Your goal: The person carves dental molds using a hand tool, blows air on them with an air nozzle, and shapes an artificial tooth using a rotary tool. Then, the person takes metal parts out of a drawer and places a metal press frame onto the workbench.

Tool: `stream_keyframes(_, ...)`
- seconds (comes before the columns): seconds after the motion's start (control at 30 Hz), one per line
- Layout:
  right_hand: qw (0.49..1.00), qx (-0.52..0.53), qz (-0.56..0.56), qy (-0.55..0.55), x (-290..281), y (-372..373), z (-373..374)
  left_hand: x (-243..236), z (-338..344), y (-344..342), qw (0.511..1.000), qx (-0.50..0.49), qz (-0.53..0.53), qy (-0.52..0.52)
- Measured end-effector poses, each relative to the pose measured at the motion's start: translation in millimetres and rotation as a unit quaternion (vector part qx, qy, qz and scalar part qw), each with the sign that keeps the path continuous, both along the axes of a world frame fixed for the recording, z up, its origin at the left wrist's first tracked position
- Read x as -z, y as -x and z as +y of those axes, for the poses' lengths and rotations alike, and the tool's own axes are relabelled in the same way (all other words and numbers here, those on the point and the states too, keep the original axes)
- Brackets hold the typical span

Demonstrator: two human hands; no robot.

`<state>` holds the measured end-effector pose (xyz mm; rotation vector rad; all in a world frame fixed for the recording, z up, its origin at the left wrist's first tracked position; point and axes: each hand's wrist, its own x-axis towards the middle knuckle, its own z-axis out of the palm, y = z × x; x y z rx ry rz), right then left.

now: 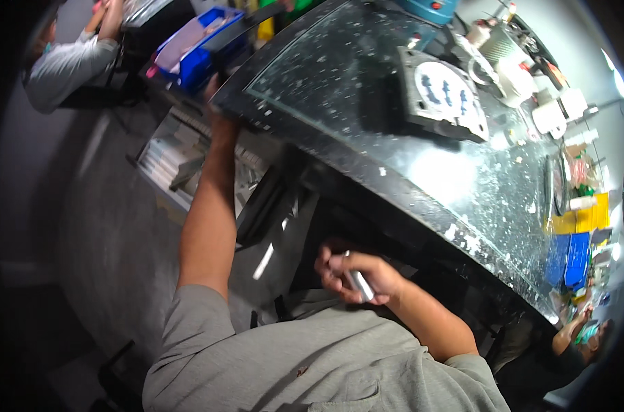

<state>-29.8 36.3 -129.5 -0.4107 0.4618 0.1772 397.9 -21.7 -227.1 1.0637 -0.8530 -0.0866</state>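
Note:
My right hand (349, 275) is closed around a short, silvery metal cylinder (359, 285), held in front of my shirt below the table edge. The cylinder's exact kind cannot be made out. My left arm stretches forward, and my left hand (218, 103) is at the left corner of the dark table (325, 75), beside a blue bin (200, 48). Blur and shadow hide its fingers. On the tabletop lies a square grey metal block (432, 117) with a round white face and several dark slots.
Along the right side of the table stand white containers (514, 79), a yellow bin (586, 216) and a blue bin (568, 259). A blue container (428, 9) is at the far edge. Below the left corner is an open drawer (174, 165). Other people sit at far left and lower right.

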Motion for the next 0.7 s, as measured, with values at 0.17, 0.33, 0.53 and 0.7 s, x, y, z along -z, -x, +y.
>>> stream_keyframes(0.17, 0.992, -0.047, -0.069, 0.096, -21, 58, 2, -70, 35, 2, 0.927, -0.307, -0.016, -0.215)
stream_keyframes(0.33, 0.98, -0.054, -0.072, 0.175, -37, 114, -5, -134, 117, -71, 0.946, -0.292, 0.141, -0.015)
stream_keyframes(0.53, 0.97, 0.115, -0.125, 0.176, -78, 165, -25, -271, 179, -23, 0.985, -0.145, 0.092, 0.036)
stream_keyframes(0.7, 0.938, 0.247, -0.043, 0.24, -114, 182, -27, -294, 129, 90, 0.974, 0.18, 0.138, 0.005)
